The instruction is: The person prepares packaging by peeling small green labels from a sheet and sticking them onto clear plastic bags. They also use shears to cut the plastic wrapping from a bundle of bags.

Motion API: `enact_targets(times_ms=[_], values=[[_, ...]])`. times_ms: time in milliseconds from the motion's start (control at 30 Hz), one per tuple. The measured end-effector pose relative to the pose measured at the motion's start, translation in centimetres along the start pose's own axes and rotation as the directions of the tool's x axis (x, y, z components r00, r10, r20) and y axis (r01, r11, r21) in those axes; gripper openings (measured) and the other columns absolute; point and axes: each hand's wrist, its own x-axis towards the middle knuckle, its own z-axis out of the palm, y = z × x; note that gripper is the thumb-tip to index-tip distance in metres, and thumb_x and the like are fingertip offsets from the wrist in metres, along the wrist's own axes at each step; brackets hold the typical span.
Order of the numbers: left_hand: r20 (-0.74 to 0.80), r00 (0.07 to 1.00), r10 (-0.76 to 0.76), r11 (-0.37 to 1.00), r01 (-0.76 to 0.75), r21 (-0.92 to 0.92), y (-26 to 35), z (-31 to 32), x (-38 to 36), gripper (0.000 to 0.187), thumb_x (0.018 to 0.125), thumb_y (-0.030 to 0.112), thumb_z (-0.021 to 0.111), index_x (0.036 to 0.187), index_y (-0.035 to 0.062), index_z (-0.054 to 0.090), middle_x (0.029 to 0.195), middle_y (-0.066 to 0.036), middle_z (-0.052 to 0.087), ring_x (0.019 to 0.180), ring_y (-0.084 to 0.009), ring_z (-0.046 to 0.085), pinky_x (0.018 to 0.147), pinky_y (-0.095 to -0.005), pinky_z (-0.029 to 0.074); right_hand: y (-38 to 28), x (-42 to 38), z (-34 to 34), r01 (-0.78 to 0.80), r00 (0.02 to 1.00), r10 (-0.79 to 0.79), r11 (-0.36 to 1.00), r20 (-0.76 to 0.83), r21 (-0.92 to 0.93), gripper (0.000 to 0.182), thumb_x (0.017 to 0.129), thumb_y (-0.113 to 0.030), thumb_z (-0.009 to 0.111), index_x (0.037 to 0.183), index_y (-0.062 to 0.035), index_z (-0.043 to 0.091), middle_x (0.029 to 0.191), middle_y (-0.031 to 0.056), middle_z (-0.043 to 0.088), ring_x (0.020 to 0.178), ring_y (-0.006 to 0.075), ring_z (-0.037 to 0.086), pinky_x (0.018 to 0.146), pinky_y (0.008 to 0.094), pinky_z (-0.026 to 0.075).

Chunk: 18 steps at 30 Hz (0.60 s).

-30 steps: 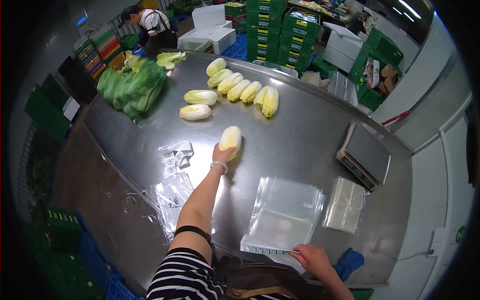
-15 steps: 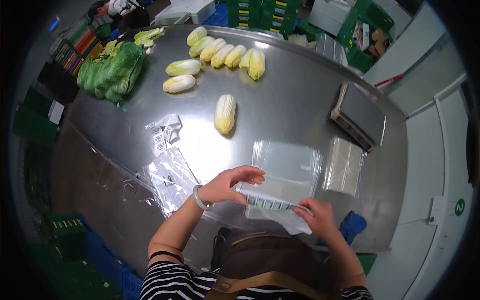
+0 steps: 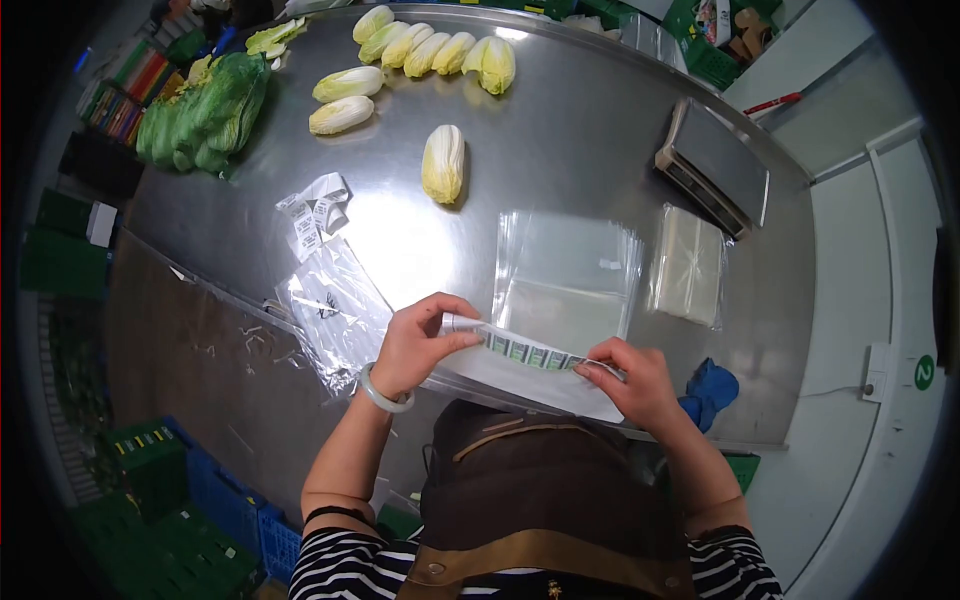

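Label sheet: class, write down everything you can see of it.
The label sheet is white, thin and paper-like, with a row of small green-and-dark labels near its far edge, their print unreadable. The left grip holds its left end, the right grip its right; the row slopes down rightward in view. It is nearer the wearer than the clear bags; whether it touches the table is unclear.

left hand: pinched | right hand: pinched | forearms: stretched forward, angled inward
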Motion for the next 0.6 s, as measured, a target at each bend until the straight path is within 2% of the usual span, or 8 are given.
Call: enact_targets(times_ms=[33,133,167,200,300,433,533,600], values=[[-0.033,0.998,0.045,0.999,-0.044,0.013,-0.2,0.3,-0.1,0.02,0.078,-0.006,0.07,0.097,-0.0009,0.063,0.091,-0.004,0.062,0.083,-0.0086,0.058,0.072,-0.0214,0.048,0.0,-0.3,0.1,0.009,1.0,-0.009,1.0,-0.01,-0.008,0.015,0.085,-0.016,0.069,0.086,-0.0041,0.06,0.068,0.0112,0.064,0.06,0.0273,0.063,0.053,0.0332,0.047],[-0.101,0.993,-0.065,0.997,0.068,0.023,0.1,0.5,-0.8,0.015,0.081,0.0,0.07,0.095,-0.0027,0.065,0.081,-0.001,0.064,0.076,-0.0058,0.056,0.068,-0.0198,0.045,0.2,-0.9,0.3,0.042,0.998,-0.044,0.998,-0.04,-0.05,0.015,0.085,-0.016,0.069,0.084,-0.0039,0.06,0.065,0.0113,0.062,0.058,0.0279,0.062,0.051,0.0339,0.046],[-0.172,0.985,-0.026,0.999,0.029,0.015,0.3,1.3,-0.9,0.007,0.083,0.001,0.068,0.088,-0.0025,0.067,0.072,0.001,0.062,0.064,-0.0033,0.052,0.057,-0.0182,0.041,0.1,-1.1,0.3,0.055,0.997,-0.059,0.996,-0.051,-0.074,0.015,0.085,-0.016,0.069,0.083,-0.0038,0.059,0.064,0.0112,0.062,0.057,0.028,0.062,0.05,0.0341,0.046],[-0.192,0.981,0.004,0.997,0.01,0.072,0.5,1.5,-1.1,0.005,0.083,0.001,0.068,0.086,-0.0025,0.067,0.07,0.001,0.061,0.063,-0.0031,0.051,0.056,-0.0185,0.04,0.1,-1.3,0.2,0.065,0.996,-0.071,0.993,-0.061,-0.098,0.016,0.085,-0.015,0.069,0.083,-0.0037,0.059,0.062,0.0111,0.061,0.055,0.0281,0.062,0.049,0.0343,0.046],[-0.257,0.959,0.117,0.975,-0.062,0.213,1.4,2.3,-1.4,0.01,0.084,0.004,0.067,0.076,-0.0025,0.066,0.06,0.004,0.055,0.056,-0.0023,0.043,0.05,-0.0198,0.034,-0.5,-1.8,-0.1,0.085,0.992,-0.098,0.984,-0.082,-0.157,0.015,0.085,-0.015,0.068,0.082,-0.0035,0.059,0.058,0.0101,0.058,0.051,0.0281,0.06,0.047,0.0348,0.044],[-0.256,0.941,0.22,0.891,-0.087,0.445,0.9,2.2,-1.3,0.014,0.084,0.006,0.068,0.073,-0.0026,0.063,0.058,0.005,0.049,0.056,-0.0035,0.041,0.05,-0.0212,0.032,-0.5,-2.5,-0.1,0.076,0.989,-0.092,0.987,-0.113,-0.139,0.015,0.086,-0.015,0.068,0.081,-0.0033,0.059,0.056,0.0098,0.057,0.049,0.026,0.058,0.045,0.0339,0.043],[-0.221,0.975,0.02,0.97,0.035,0.239,1.4,2.5,-0.9,0.01,0.083,0.005,0.068,0.078,-0.0028,0.064,0.064,0.003,0.055,0.059,-0.0041,0.046,0.054,-0.0205,0.037,-0.2,-2.7,-0.2,-0.018,0.993,0.013,0.999,-0.119,-0.042,0.016,0.086,-0.016,0.069,0.081,-0.003,0.06,0.056,0.0101,0.057,0.047,0.025,0.057,0.045,0.0332,0.043],[-0.186,0.983,0.005,0.998,0.008,0.064,2.3,3.5,-0.9,0.008,0.083,0.004,0.068,0.084,-0.0031,0.065,0.07,0.002,0.059,0.064,-0.0048,0.051,0.059,-0.02,0.04,-0.2,-2.9,-0.5,-0.084,0.988,0.089,0.995,-0.123,0.046,0.017,0.086,-0.016,0.069,0.082,-0.0027,0.06,0.057,0.0103,0.057,0.047,0.0245,0.057,0.045,0.0327,0.043]])
